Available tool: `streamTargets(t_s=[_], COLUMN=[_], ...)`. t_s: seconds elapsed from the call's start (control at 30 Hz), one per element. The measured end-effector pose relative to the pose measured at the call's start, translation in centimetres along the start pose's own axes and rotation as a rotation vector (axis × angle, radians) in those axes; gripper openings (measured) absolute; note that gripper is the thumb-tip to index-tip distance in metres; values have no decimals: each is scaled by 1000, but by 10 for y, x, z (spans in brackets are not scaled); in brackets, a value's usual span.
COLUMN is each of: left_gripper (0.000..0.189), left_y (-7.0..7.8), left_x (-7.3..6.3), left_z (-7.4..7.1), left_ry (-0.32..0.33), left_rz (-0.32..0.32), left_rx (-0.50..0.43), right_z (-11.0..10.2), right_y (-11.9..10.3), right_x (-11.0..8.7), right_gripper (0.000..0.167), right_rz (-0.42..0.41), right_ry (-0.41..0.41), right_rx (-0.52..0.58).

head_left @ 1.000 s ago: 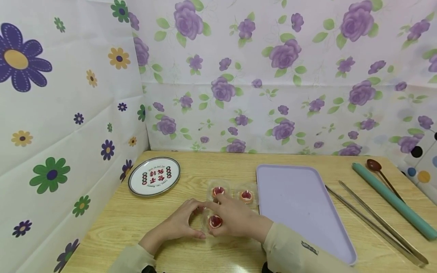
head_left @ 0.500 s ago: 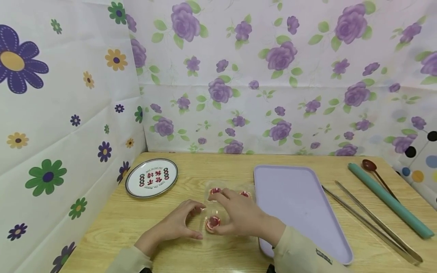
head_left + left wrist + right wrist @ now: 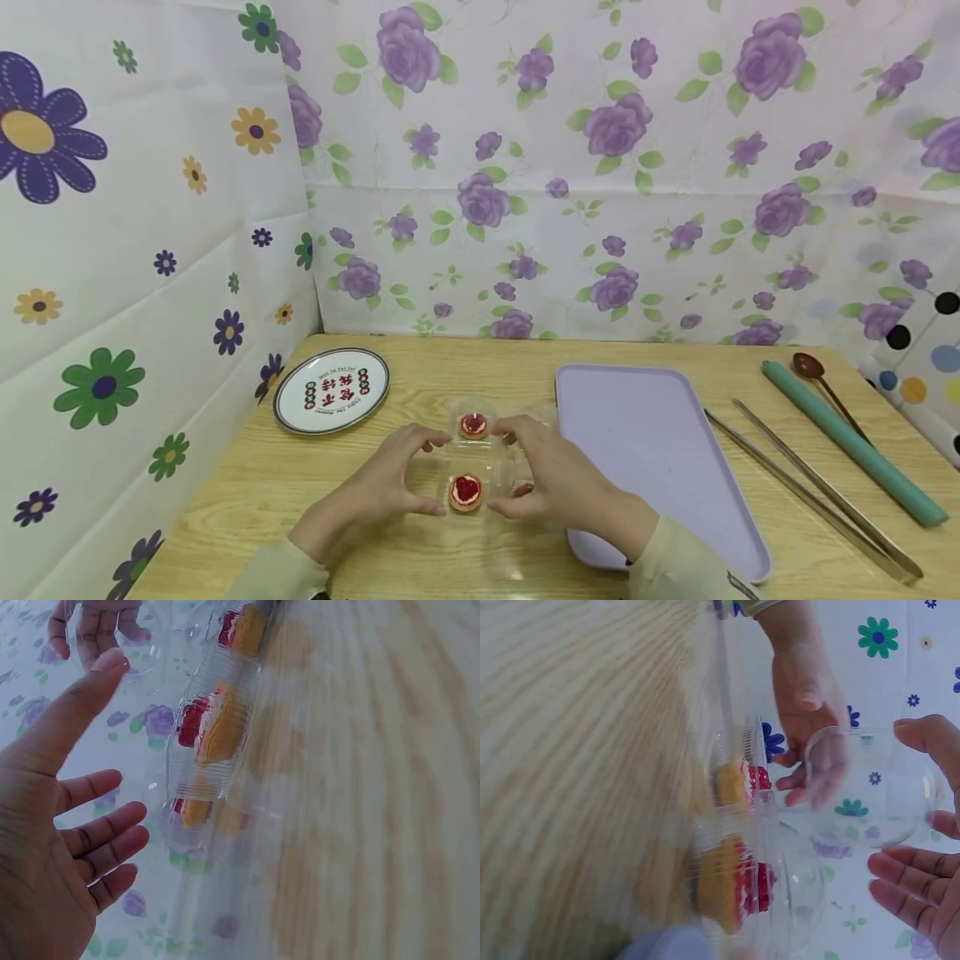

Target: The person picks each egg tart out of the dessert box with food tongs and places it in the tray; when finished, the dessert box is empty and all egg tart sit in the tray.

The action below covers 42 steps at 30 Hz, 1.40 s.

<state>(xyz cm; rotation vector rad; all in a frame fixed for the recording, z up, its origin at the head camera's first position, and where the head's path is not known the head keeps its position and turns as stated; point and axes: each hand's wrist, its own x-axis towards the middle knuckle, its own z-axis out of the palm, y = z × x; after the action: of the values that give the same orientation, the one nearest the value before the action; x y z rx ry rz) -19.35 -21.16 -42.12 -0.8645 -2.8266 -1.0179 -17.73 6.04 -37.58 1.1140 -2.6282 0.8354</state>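
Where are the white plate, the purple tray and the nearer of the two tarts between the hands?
White plate (image 3: 295,401): head view, bare white surface left of the lettering.
Purple tray (image 3: 637,450): head view, middle of its flat base.
Nearer tart (image 3: 466,489): head view, on its red topping.

we see two red-topped tarts (image 3: 465,493) between the fingertips of the left hand (image 3: 378,487) and the right hand (image 3: 570,483), its curved fingers holding a clear lid (image 3: 510,475); a white plate (image 3: 330,390) lies beyond the left fingers, a lilac tray (image 3: 645,454) past the right.
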Motion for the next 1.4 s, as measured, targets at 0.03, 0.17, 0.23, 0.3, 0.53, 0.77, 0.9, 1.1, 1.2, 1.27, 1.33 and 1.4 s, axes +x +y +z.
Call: streamTargets(t_s=[0.03,0.17,0.23,0.3,0.53,0.77,0.9,1.1,1.2,1.27,1.33,1.4], left_gripper=[90,92,93,94,96,94,91,80,77,77,78,79], left_y=[3,16,22,29,47,55,58,62,64,65,66,67], left_x=[0,1,1,1,0,-1,-2,-3,-3,-4,-5,-7], left_z=[-1,-1,-1,0,0,1,2,2,1,0,0,0], left_ry=[5,25,41,52,69,102,113,124,126,125,125,122], left_rz=[14,71,105,131,186,230,243,286,289,289,289,285], left_rx=[12,29,38,46,58,54,32,-23,-16,2,23,55], right_z=[0,0,1,2,6,8,8,8,8,7,6,5], right_y=[1,2,1,2,5,4,1,-1,0,0,1,1], right_x=[-2,-9,-11,-13,-18,-24,-27,-31,-33,-35,-37,-39], right_gripper=[72,74,76,78,85,84,82,80,78,77,78,80], right_rz=[-3,-36,-56,-73,-149,-151,-173,-206,-213,-217,-219,-211], right_ry=[19,101,133,162,238,247,252,245,240,237,229,217], right_rx=[11,42,58,66,115,190,227,255,256,254,259,267])
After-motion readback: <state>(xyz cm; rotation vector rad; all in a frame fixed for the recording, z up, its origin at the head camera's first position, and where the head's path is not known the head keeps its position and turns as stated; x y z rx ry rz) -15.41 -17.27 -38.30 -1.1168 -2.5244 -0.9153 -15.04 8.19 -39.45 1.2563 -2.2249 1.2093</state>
